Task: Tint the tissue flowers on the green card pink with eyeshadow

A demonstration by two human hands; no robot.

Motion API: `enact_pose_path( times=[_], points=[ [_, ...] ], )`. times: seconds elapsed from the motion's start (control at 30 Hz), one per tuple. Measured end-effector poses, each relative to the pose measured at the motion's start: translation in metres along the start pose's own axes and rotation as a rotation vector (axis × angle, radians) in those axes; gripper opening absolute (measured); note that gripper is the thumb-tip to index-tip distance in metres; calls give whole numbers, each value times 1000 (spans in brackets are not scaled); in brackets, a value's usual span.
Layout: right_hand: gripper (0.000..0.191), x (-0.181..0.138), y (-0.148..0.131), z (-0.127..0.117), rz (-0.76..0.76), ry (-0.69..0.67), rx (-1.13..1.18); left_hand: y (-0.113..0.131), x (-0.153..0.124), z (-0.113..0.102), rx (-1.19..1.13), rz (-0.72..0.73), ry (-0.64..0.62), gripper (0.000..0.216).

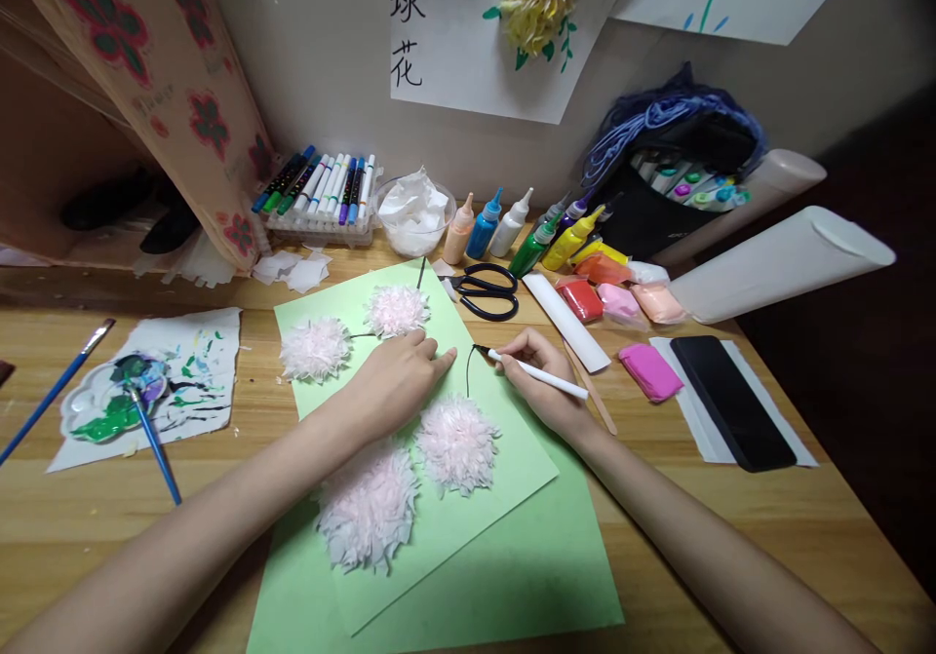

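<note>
A light green sheet of paper (504,479) lies on the wooden table with several pink tissue-paper flowers (457,442) stuck to it. My left hand (399,373) rests flat on the paper between the flowers, fingers stretched out. My right hand (537,371) is closed round a white marker pen (541,375). The pen's black tip touches the paper at the top of a thin black curved line (469,369) that runs up from the middle flower. A second green sheet (541,576) lies underneath.
Black scissors (485,290), paint bottles (483,225), a marker tray (322,191) and a bowl of tissue (413,213) line the back. Clay pieces (649,371) and a black phone (731,401) lie right. A paint palette (113,401) with blue brushes (155,444) sits left.
</note>
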State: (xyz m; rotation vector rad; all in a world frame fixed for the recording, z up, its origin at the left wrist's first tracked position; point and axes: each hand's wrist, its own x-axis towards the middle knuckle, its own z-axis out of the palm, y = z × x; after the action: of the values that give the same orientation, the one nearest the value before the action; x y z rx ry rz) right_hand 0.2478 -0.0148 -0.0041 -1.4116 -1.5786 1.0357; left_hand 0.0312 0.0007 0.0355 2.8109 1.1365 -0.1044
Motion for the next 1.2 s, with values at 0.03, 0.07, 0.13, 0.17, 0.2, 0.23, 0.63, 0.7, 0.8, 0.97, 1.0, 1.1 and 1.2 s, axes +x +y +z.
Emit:
enact_pose_path(
  times=[0.03,0.07,0.13,0.17,0.2,0.23,0.63,0.7,0.8,0.97,1.0,1.1,1.2],
  points=[
    [8,0,0,0,0,-2,-8,0,0,0,3,-2,-8,34],
    [8,0,0,0,-1,-1,-15,0,0,0,2,-3,-8,34],
    [8,0,0,0,0,5,-12,0,0,0,-6,3,11,34],
    [8,0,0,0,2,4,-1,0,0,0,-10,6,23,34],
    [9,-1,-1,0,5,-2,13,0,0,0,-14,9,31,35],
    [9,-1,-1,0,7,-10,22,-1,0,0,-16,10,35,35],
    [9,-1,-1,-1,-2,-34,11,1,-1,-3,2,-4,1,34],
    [9,-1,0,-2,-7,-51,10,1,-1,-4,14,-7,-14,35],
    [10,0,1,-2,1,-42,51,1,-1,-4,18,-6,-30,35],
    [10,1,2,-2,-2,-28,32,2,-1,-5,10,-8,-20,35],
    [11,1,1,-2,-5,-36,34,2,-1,-5,9,-9,-22,35],
    [11,1,0,-2,9,-30,61,1,-1,-4,14,-8,-24,35],
    [11,1,-1,-2,14,-37,56,1,-1,-2,27,3,-2,34]
  ],
)
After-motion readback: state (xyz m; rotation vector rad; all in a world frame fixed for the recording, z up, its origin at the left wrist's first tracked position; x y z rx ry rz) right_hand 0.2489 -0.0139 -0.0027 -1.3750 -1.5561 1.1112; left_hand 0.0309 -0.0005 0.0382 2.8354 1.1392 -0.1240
